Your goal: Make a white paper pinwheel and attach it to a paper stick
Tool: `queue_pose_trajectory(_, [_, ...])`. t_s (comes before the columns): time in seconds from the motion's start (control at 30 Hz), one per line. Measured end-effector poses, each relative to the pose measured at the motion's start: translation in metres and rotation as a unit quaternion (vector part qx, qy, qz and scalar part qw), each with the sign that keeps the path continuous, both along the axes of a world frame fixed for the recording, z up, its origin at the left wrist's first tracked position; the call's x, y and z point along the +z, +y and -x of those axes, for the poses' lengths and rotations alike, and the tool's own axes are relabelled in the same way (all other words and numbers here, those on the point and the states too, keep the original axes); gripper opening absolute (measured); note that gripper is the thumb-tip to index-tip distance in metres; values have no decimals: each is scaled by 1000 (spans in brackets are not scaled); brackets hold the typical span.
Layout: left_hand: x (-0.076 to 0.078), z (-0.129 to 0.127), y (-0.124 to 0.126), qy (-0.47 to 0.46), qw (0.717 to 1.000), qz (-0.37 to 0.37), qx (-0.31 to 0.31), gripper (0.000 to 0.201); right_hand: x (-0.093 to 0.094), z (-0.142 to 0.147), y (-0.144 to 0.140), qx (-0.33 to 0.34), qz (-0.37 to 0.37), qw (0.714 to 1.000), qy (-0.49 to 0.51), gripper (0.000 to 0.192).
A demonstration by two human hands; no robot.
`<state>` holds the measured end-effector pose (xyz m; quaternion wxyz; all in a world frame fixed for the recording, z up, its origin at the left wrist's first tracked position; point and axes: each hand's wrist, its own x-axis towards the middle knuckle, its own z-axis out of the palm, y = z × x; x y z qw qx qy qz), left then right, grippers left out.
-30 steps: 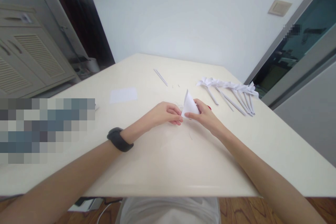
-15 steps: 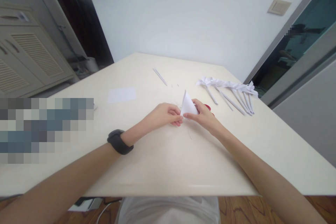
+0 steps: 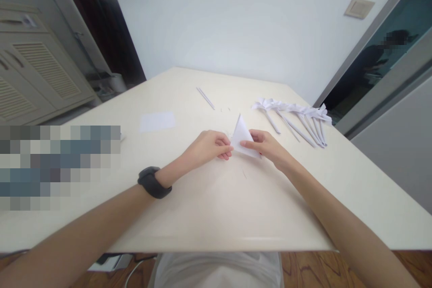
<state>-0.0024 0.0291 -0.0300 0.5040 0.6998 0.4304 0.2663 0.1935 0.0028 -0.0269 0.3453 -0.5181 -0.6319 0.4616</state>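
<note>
Two bare hands hold a folded white paper triangle (image 3: 240, 138) over the middle of the tabletop (image 3: 202, 216), one peak pointing toward the far edge.
The left hand (image 3: 213, 145), below a black wristband (image 3: 154, 182), has its thumb and fingertips together at the triangle's left corner; the right hand (image 3: 266, 147) is clamped on its right side, thumb across the front face and fingers behind. Whether the paper's lower edge touches the tabletop cannot be told. A thin scrap (image 3: 245, 174) lies just below it, toward the near edge. A flat white sheet (image 3: 157, 122) lies near the left edge, two slim paper rolls (image 3: 205, 98) lie side by side toward the far edge, and a row of rolled paper stems with frilled white heads (image 3: 292, 108) lies toward the far right corner.
</note>
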Motion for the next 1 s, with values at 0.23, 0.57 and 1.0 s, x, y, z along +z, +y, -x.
queue_pose_trajectory(0.23, [0, 3, 1, 21, 999, -36, -3, 14, 7, -8, 0, 1, 26, 1000, -9, 28])
queue_pose_trajectory(0.57, [-5, 5, 6, -4, 1000, -1, -29, 21, 9, -21, 5, 5, 33, 999, -27, 31])
queue_pose_trajectory(1.0, [3, 9, 8, 2, 996, 58, -73, 20, 9, -28, 6, 62, 37, 997, -38, 34])
